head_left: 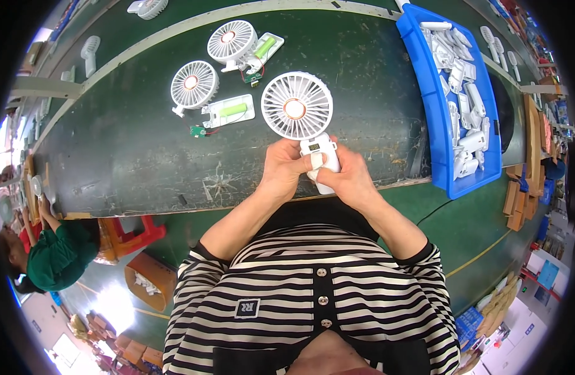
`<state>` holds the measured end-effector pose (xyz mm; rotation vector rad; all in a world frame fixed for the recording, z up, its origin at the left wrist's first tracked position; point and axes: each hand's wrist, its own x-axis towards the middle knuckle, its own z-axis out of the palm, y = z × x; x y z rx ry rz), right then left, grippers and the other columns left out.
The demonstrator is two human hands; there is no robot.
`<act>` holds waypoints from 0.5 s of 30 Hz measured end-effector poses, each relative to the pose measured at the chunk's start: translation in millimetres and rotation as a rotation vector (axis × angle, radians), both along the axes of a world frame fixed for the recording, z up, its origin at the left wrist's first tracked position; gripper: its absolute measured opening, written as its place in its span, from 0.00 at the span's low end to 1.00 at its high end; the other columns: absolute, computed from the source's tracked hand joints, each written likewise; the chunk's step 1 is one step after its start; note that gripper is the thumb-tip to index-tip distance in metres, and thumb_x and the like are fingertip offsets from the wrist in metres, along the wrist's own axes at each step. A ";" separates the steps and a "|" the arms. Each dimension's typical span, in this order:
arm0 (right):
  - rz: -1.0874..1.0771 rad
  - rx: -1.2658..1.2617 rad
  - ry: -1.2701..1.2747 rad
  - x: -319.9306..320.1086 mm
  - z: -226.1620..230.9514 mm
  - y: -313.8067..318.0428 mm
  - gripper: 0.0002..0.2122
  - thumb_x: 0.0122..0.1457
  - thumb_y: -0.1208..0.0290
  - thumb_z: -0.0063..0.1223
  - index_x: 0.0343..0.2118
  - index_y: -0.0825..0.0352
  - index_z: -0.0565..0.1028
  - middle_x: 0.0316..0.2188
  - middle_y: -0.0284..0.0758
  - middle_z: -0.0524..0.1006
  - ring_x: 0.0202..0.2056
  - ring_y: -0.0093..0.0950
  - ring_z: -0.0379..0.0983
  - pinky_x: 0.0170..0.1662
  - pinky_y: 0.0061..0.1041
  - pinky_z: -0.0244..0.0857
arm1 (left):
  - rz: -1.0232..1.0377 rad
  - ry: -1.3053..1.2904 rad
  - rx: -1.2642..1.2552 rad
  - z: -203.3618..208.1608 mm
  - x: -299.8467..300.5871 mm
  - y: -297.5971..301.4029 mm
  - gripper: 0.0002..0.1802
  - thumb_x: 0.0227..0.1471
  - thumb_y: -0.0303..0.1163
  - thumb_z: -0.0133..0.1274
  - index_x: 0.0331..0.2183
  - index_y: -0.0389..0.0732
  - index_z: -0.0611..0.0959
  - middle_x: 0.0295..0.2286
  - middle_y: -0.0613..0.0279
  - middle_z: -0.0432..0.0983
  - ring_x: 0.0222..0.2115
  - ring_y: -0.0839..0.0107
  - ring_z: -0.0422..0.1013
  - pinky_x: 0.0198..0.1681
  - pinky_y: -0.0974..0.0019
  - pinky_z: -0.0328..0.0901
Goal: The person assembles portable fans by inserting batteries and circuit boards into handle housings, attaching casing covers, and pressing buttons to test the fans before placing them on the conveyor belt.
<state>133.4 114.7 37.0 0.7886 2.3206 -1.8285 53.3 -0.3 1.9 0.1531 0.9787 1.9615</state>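
Both my hands hold a white handheld fan by its handle, just above the near edge of the green work table. My left hand wraps the handle's left side, its thumb lying across the front. From the right, my right hand grips the lower handle, thumb on the front. A small dark display shows on the handle near the fan head. Beyond my left hand lie two opened fans, one nearer and one farther. Each has a handle shell with a green battery and a small circuit board on wires.
A blue bin full of white plastic handle shells stands at the table's right. More white fans lie on the line beyond the table's far rail. At far left a person in a green sleeve works. A cardboard box sits on the floor.
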 end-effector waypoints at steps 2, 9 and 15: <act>0.003 -0.006 0.030 2.4 -5.0 2.3 0.16 0.41 0.72 0.57 0.35 0.72 0.71 0.26 0.32 0.74 0.28 0.18 0.68 0.33 0.20 0.64 | 0.024 0.003 0.020 3.4 0.6 2.2 0.18 0.40 0.21 0.55 0.38 0.30 0.74 0.35 0.56 0.74 0.33 0.70 0.72 0.38 0.69 0.67; -0.024 0.005 0.065 -0.7 4.3 4.8 0.16 0.41 0.72 0.57 0.35 0.72 0.71 0.26 0.32 0.74 0.28 0.18 0.68 0.32 0.20 0.64 | -0.018 -0.077 0.033 7.8 -5.5 7.6 0.17 0.47 0.26 0.52 0.41 0.33 0.73 0.38 0.54 0.73 0.38 0.68 0.70 0.43 0.66 0.65; -0.054 0.079 -0.009 -5.5 3.6 1.5 0.19 0.40 0.70 0.58 0.36 0.72 0.70 0.27 0.34 0.74 0.29 0.19 0.69 0.32 0.21 0.65 | -0.018 -0.090 0.064 4.5 -6.8 12.1 0.25 0.46 0.37 0.55 0.44 0.34 0.71 0.40 0.49 0.71 0.41 0.66 0.68 0.47 0.62 0.62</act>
